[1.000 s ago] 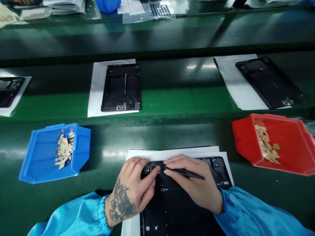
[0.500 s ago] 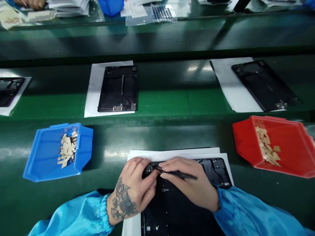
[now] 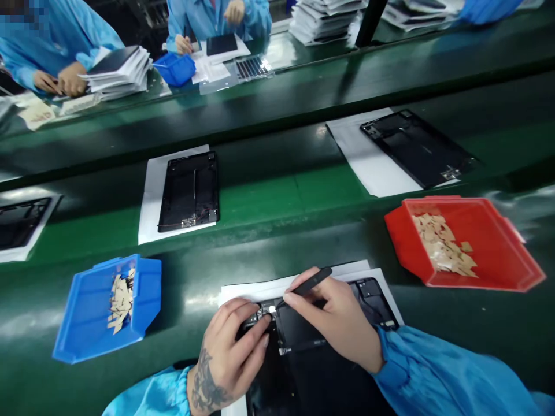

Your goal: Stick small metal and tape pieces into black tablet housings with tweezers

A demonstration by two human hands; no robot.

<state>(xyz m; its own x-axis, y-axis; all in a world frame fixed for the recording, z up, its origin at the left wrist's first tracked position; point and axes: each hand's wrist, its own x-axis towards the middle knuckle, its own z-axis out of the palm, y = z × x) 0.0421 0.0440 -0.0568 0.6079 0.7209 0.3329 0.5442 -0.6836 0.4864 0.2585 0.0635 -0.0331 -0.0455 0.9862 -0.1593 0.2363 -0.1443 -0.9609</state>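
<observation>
A black tablet shell point(image 3: 338, 381) with open electronics lies on white paper in front of me. My left hand point(image 3: 229, 352) rests at its upper left corner, fingers apart, fingertips touching around a small board with a white part point(image 3: 272, 309). Nothing is visibly gripped in that hand. My right hand point(image 3: 342, 318) is closed round black tweezers point(image 3: 313, 282), held like a pen. Their tip points down and left, just beside the white part; whether it touches anything I cannot tell.
A blue bin point(image 3: 87, 312) at left and a red bin point(image 3: 503, 242) at right hold small tan pieces. Beyond them, tablet shells point(image 3: 189, 190) point(image 3: 416, 147) lie on paper on the green belt point(image 3: 269, 199). Two co-workers in blue sleeves point(image 3: 99, 34) sit across, near paper stacks point(image 3: 121, 75).
My view has tilted up and turned, bringing the co-workers in. The tweezers now stand steeper, back end raised, and my right hand has drawn away from my left fingers, uncovering the white part.
</observation>
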